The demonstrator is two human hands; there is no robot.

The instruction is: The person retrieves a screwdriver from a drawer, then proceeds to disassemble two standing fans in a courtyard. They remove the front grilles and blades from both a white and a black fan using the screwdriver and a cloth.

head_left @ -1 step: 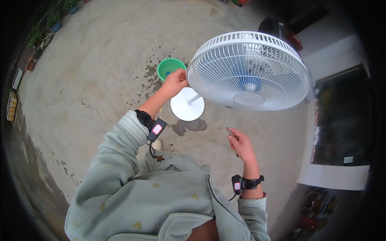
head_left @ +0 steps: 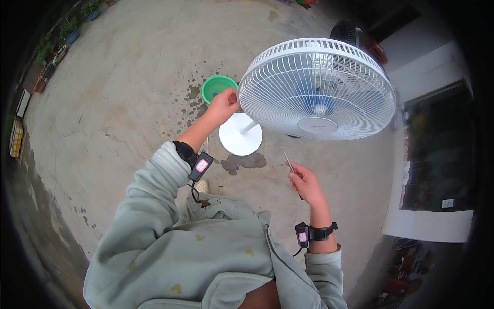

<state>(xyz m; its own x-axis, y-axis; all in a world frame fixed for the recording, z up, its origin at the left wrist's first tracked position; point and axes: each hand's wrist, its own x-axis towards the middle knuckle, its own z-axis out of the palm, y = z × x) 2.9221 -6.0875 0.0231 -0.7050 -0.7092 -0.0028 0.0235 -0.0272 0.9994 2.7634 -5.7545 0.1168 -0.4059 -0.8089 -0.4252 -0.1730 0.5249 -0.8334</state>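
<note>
A white standing fan (head_left: 319,92) with bluish blades behind its wire grille fills the upper right. My left hand (head_left: 224,107) pinches the left rim of the grille; the fingertips are partly hidden there. Below that hand stands the fan's round white base (head_left: 231,140) with its post. My right hand (head_left: 307,184) is closed around a thin metal tool (head_left: 287,160), narrow like a screwdriver shaft, with a dark end showing beneath the palm. Its tip points up and left, below the grille and apart from it. The exact kind of tool is unclear.
Behind my left hand a green basin (head_left: 218,86) stands on the concrete floor, with wet patches (head_left: 242,164) around it and the base. A dark fan-like object (head_left: 346,33) is behind the white fan. Potted plants (head_left: 69,31) line the far left; a dark window (head_left: 437,149) is right.
My right hand and the metal tool have shifted slightly left, and the tool's tip has risen a little. My left hand stays at the grille's rim.
</note>
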